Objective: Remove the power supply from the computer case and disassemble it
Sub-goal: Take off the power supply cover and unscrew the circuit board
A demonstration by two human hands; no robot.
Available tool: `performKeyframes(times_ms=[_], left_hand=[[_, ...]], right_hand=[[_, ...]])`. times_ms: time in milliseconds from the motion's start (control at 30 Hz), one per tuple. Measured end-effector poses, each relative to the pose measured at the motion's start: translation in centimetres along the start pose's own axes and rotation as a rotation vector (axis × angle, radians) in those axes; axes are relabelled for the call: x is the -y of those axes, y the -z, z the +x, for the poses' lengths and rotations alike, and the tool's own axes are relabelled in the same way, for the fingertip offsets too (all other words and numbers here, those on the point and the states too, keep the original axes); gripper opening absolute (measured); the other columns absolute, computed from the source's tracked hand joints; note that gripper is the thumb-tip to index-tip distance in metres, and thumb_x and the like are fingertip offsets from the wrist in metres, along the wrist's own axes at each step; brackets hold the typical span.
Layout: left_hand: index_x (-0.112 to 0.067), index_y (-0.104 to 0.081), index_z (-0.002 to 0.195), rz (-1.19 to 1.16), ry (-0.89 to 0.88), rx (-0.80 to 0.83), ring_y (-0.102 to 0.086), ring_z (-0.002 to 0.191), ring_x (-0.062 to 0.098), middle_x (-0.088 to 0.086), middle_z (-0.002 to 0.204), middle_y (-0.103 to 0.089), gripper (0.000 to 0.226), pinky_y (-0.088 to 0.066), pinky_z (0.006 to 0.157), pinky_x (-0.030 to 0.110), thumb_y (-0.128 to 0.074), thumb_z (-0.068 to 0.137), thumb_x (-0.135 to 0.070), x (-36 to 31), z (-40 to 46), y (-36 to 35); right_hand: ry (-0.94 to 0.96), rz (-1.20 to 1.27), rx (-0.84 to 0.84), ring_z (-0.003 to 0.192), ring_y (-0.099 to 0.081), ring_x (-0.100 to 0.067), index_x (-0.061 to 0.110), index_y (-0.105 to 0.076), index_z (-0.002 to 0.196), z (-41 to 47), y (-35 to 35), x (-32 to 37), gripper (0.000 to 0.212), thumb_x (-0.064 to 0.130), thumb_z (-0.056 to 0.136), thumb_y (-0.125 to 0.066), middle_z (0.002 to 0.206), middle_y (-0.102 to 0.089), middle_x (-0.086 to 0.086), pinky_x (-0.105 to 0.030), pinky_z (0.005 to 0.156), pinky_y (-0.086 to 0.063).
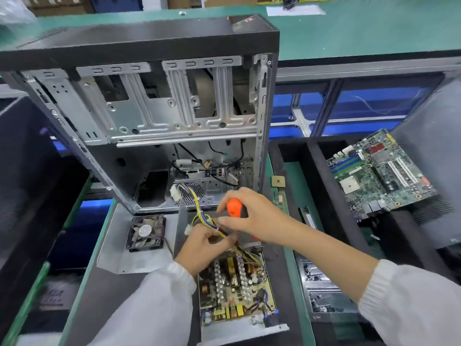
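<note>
The power supply [237, 290] lies out of the computer case [139, 101] on the tabletop [99, 283], lid off, board exposed. Left hand [207, 245] pinches its wires [207, 221]; right hand [252, 216] grips a screwdriver [235, 208], probably loosening the board, which remains inside

Opened power supply [237, 290] before gutted case [139, 96]

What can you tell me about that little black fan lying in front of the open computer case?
The fan is a small square unit in a black, plastic-looking frame, with grey blades around a round white hub label whose print is too small to read. It lies flat, blades up, on a grey metal sheet, just in front of the case and left of the opened power supply. Thin wires leave its right side. Neither hand touches it.
</note>
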State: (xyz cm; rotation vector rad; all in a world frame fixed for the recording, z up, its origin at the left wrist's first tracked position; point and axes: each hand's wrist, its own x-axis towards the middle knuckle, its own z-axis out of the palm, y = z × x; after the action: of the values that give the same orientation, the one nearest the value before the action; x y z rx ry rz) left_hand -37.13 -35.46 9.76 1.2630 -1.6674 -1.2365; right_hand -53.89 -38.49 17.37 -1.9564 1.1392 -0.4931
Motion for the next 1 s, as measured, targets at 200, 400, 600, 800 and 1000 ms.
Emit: performKeyframes(times_ms=[200, 400, 600, 800, 1000], left_hand=[[-0.004, -0.070, 0.065, 0.077, -0.024, -0.085, -0.059, 0.065, 0.003, -0.013, 0.062, -0.060, 0.025, -0.041, 0.069, 0.016, -0.066, 0.089, -0.009, 1.2, -0.2, -0.4], [-0.006, -0.068, 0.057, 0.132, 0.020, -0.107, -0.051, 0.059, 0.005, 0.002, 0.062, -0.049, 0.033, -0.038, 0.060, 0.020, -0.051, 0.084, -0.017, 1.0, 0.1, -1.0], [-0.008, -0.070, 0.056, 0.200, 0.012, -0.222, -0.053, 0.058, -0.003, -0.004, 0.057, -0.050, 0.040, -0.038, 0.059, 0.008, -0.059, 0.088, 0.012, 1.1, -0.3, -1.4], [-0.003, -0.059, 0.056, 0.458, -0.127, -0.301, -0.046, 0.056, 0.011, -0.001, 0.059, -0.048, 0.039, -0.035, 0.060, 0.019, -0.047, 0.077, -0.033, 0.4, -1.2, -1.5], [-0.009, -0.053, 0.056, 0.428, -0.088, -0.297, -0.046, 0.059, 0.007, -0.006, 0.060, -0.045, 0.036, -0.032, 0.061, 0.019, -0.046, 0.077, -0.037, 1.4, -1.3, -1.3]], right_hand=[[-0.008, 0.356, -0.291, 0.060, -0.059, -0.006, 0.028, -0.059, 0.081, -2.8, 1.5, -2.8, 0.010, 0.025, 0.088, -0.066, 0.064, -0.061, 0.004, -0.027, 0.058, -0.053], [0.003, 0.596, -0.495, 0.056, -0.053, -0.013, 0.024, -0.058, 0.080, -5.4, 1.3, -5.0, 0.011, 0.018, 0.086, -0.064, 0.063, -0.056, -0.001, -0.032, 0.050, -0.050], [0.055, 0.649, -0.525, 0.058, -0.055, -0.011, 0.020, -0.059, 0.081, -6.2, 0.8, -5.0, 0.009, 0.015, 0.087, -0.064, 0.065, -0.056, 0.004, -0.031, 0.054, -0.054], [0.101, 0.604, -0.499, 0.061, -0.056, -0.007, 0.020, -0.059, 0.083, -6.0, 0.0, -4.9, 0.009, 0.014, 0.087, -0.064, 0.071, -0.058, 0.008, -0.018, 0.060, -0.048], [0.084, 0.557, -0.423, 0.069, -0.056, -0.010, 0.027, -0.058, 0.084, -5.8, -0.5, -4.9, 0.012, 0.018, 0.086, -0.064, 0.080, -0.058, 0.010, -0.026, 0.065, -0.052]])
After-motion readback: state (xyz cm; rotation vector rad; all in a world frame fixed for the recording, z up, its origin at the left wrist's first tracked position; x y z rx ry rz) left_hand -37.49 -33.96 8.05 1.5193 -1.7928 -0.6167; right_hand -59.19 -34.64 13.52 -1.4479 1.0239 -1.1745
